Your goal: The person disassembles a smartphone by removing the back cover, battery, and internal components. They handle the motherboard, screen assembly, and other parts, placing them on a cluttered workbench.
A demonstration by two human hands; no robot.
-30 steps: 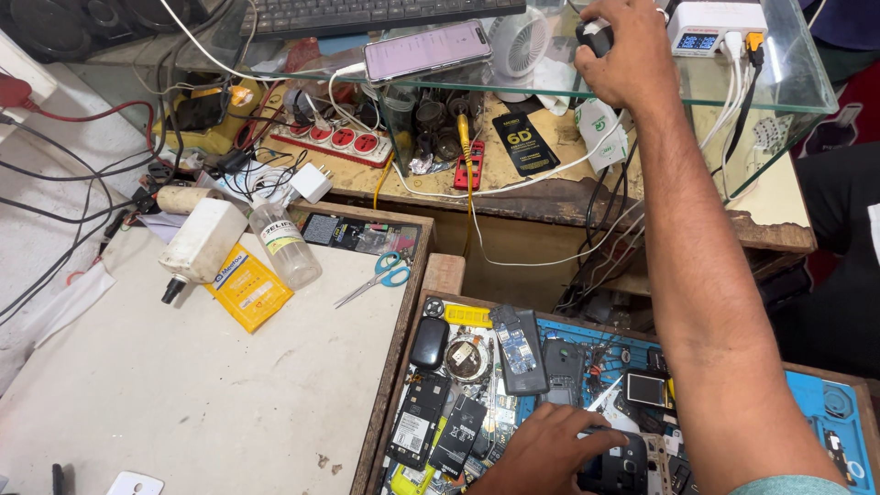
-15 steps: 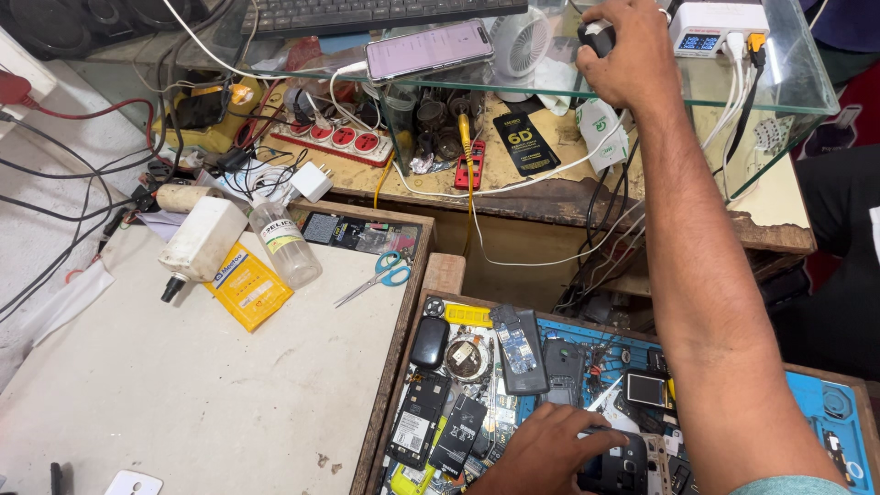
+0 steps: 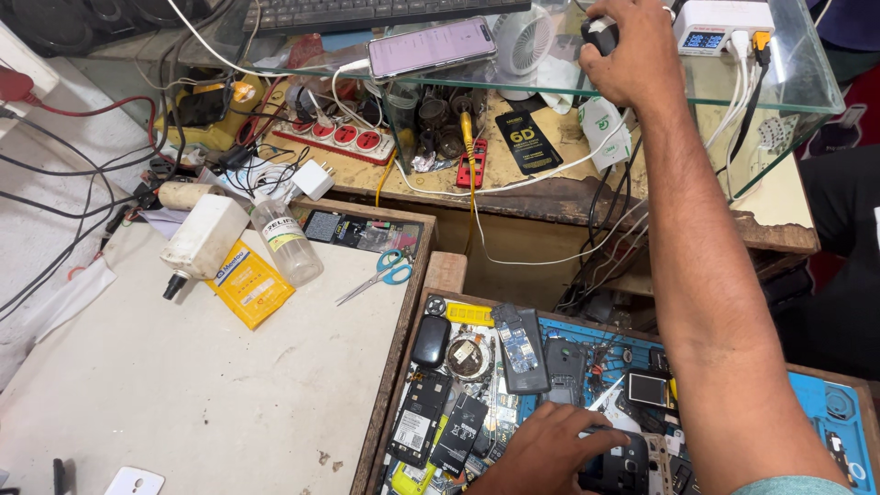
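Nothing has shifted over the last second: both hands stay planted, so the work sits in a paused hold. The right hand (image 3: 632,60) remains stretched up to the glass shelf (image 3: 788,78), closed over a small dark knob-like object (image 3: 600,35). The left hand (image 3: 550,449) stays clamped on a black phone body (image 3: 616,466) lying in the blue repair tray (image 3: 825,403), the 2 hands well apart.

Right hand (image 3: 637,55): we see it cover most of a dark object (image 3: 600,35).
Left hand (image 3: 550,449): wrist cut off by the frame's bottom edge.
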